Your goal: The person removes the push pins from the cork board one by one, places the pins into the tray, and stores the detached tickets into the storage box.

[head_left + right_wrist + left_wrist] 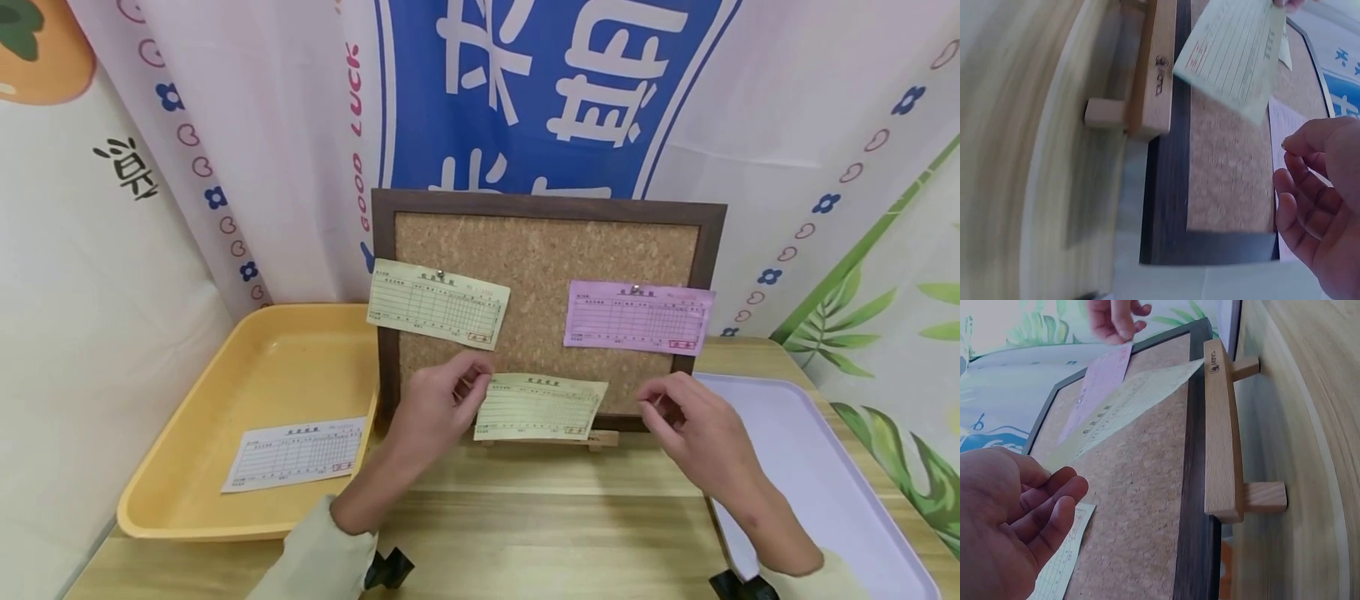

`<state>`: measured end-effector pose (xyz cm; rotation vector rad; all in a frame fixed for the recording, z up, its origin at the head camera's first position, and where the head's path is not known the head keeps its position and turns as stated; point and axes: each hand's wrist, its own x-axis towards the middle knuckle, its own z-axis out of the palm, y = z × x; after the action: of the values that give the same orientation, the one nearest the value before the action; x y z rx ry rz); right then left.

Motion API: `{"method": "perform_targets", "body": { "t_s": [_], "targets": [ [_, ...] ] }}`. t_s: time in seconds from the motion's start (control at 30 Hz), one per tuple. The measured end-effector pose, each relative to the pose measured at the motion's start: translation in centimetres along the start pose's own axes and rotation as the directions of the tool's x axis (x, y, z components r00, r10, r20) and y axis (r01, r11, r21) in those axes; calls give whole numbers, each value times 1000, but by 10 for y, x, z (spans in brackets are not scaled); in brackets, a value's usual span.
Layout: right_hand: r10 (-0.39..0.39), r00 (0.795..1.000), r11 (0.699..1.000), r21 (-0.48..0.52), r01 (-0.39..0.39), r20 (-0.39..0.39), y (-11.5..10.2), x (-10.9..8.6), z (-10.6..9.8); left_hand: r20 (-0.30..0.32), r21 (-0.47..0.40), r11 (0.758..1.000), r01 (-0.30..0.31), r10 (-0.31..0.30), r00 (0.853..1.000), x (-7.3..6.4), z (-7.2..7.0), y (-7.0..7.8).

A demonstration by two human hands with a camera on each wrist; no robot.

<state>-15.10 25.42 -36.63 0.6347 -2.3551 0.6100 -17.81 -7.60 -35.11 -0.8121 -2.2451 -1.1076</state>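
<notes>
My left hand [442, 400] pinches a pale yellow-green receipt slip [540, 408] by its left corner, between thumb and forefinger. The slip hangs in front of the lower part of the framed cork board [536, 250], slightly curved. To the right, my right hand [693, 429] is held before the board's lower right corner, thumb and forefinger together. A tiny shiny tip, apparently a push pin [1284, 145], shows between them; most of it is hidden. Another yellow-green slip [438, 304] is pinned at the board's left, and a pink slip [637, 317] at its right.
On the left stands a yellow tray [262, 350] with a white slip [296, 457] in it. A pale lilac tray [817, 467] lies at the right. A wooden stand [1222, 431] supports the board on the wood-grain table [540, 533]. Behind hangs a printed curtain [300, 125].
</notes>
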Motion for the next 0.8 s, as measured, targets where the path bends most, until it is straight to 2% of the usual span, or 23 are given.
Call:
{"method": "perform_targets", "body": {
  "t_s": [0.2, 0.5, 0.8],
  "targets": [
    [54, 998, 998, -39, -54, 8, 9, -14, -9, -4, 28, 1000, 13, -13, 1000, -5, -11, -2],
    [67, 998, 992, -104, -67, -2, 30, -41, -27, -18, 41, 999, 18, -17, 1000, -9, -25, -6],
    [140, 990, 980, -140, -140, -10, 50, -59, -37, -31, 70, 997, 31, -29, 999, -13, -38, -10]
  ]
}}
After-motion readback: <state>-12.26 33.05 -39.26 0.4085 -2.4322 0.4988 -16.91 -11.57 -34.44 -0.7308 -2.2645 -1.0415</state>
